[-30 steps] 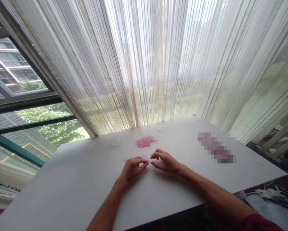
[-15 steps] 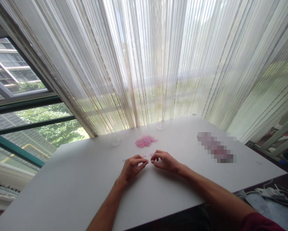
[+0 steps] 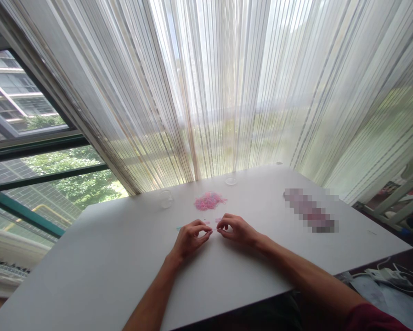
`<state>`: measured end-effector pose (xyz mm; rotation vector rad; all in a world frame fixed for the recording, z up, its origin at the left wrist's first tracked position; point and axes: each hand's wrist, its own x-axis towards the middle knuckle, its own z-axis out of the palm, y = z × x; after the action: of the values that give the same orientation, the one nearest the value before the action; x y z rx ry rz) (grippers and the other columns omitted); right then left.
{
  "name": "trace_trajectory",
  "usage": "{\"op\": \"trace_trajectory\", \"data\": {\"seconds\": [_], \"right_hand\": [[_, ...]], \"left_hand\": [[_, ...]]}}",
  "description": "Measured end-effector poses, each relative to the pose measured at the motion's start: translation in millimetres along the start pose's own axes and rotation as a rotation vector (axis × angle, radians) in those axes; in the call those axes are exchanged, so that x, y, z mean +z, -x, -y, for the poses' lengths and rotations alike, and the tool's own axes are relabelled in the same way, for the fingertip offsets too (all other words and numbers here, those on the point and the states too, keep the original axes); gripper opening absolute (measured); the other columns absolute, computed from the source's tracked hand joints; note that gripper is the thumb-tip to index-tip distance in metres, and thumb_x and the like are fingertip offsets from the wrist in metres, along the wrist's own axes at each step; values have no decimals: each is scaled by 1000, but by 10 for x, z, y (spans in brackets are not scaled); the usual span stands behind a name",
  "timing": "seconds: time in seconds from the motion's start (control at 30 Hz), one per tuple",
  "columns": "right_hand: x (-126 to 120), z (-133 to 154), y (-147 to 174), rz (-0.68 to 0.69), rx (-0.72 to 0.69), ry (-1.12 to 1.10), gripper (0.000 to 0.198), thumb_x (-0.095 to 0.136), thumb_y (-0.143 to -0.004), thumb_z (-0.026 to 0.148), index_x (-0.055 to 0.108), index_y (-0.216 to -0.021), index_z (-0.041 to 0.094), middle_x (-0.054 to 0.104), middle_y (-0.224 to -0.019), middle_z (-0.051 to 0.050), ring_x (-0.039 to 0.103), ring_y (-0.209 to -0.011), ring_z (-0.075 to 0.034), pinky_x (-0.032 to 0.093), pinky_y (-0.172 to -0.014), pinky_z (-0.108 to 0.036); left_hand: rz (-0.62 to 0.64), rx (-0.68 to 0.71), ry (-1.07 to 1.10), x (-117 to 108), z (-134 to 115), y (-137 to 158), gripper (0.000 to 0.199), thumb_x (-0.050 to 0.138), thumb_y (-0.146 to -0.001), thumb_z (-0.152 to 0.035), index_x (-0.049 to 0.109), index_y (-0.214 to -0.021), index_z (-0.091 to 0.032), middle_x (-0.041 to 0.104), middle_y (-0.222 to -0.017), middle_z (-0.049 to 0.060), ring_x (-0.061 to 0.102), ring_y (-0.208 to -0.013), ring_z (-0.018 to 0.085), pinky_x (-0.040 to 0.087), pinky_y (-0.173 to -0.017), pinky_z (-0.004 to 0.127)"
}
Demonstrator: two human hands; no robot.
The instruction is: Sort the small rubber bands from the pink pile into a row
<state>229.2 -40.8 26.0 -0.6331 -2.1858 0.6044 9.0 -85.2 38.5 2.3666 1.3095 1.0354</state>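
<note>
My left hand (image 3: 191,239) rests low over the white table (image 3: 99,266), thumb and forefinger pinched together. Facing it, my right hand (image 3: 236,229) is pinched too, its fingertips a small gap from the left ones. Whatever lies between the fingertips is too small to make out. Just beyond the hands are small pink pieces (image 3: 206,223), partly covered by the fingers, and a small teal piece (image 3: 178,228) by the left knuckles. Farther back lies a loose heap of thin pink and purplish strands (image 3: 209,201).
Two clear, round, shallow containers stand toward the back edge: one left of the heap (image 3: 166,200), one right of it (image 3: 230,181). A pixelated reddish item (image 3: 309,211) lies on the right. Sheer striped curtains (image 3: 220,101) hang behind the table. Cables (image 3: 392,276) lie below its right edge.
</note>
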Motion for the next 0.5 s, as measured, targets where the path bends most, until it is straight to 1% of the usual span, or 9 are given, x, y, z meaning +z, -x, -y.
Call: {"op": "trace_trajectory", "data": {"seconds": [0.37,0.5], "right_hand": [[-28,20,-3,18,14,8,7,64,-83,21,69,-85,18,62,-82,-4,59,-67,-12,52,-65,-24],[-32,19,-3,29,18,20,6,65,-83,22,69,-86,18,61,-82,-4,59,-67,-12,52,-65,-24]], "left_hand": [[-15,-37,-13,-2,-28,3,11,62,-83,-23,73,-83,-21,69,-85,3,52,-57,8,41,-53,20],[-5,-56,-50,-99,-5,-15,13,61,-84,-26,73,-84,-21,69,-84,2,52,-58,9,42,-56,20]]}}
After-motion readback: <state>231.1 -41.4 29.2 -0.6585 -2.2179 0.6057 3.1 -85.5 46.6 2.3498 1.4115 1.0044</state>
